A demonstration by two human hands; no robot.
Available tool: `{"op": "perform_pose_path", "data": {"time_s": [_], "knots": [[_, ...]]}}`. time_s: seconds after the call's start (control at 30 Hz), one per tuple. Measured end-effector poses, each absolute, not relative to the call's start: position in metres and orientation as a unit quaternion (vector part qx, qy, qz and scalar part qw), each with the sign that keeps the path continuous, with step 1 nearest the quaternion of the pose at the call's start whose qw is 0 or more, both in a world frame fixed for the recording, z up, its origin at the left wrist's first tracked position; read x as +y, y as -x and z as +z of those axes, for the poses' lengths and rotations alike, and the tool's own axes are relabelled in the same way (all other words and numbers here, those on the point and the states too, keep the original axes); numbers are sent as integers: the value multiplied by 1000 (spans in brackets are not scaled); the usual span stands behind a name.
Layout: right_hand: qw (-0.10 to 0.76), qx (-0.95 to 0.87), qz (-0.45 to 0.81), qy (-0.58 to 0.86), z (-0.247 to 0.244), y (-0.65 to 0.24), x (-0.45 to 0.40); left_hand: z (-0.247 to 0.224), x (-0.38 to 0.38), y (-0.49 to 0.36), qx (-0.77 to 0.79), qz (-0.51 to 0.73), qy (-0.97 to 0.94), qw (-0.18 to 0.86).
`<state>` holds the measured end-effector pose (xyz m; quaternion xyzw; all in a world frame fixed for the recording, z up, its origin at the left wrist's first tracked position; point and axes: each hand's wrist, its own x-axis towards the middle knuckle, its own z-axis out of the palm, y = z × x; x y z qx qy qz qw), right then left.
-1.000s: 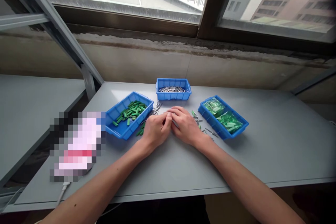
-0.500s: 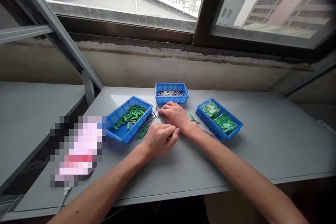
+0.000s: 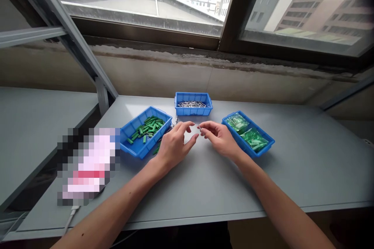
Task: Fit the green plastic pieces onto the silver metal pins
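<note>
your right hand (image 3: 220, 139) drawn back from left tray (image 3: 137, 149), fingertips pinching what looks like small metal piece (image 3: 200, 128); your left hand (image 3: 172, 144), curled before, now spread, thumb apart from fingers. piece sits between hands, so within reach of both.

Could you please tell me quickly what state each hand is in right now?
Left hand: open, nothing visibly held.
Right hand: closed in a pinch, seemingly on a small item, too tiny to identify.
</note>
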<state>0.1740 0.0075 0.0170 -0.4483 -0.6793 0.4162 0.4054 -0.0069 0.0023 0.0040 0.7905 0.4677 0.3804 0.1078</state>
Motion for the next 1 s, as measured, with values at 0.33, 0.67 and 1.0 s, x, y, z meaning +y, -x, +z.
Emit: {"op": "perform_pose_path", "data": {"time_s": [0.33,0.67,1.0], "knots": [[452,-546,541,453,22,-172,8,0,3,7,420,401,-809,87],[426,-691,311,494,31,-188,6,8,9,16,464,360,-808,49],[439,-677,297,511,26,-184,4,10,9,13,462,439,-762,116]]}}
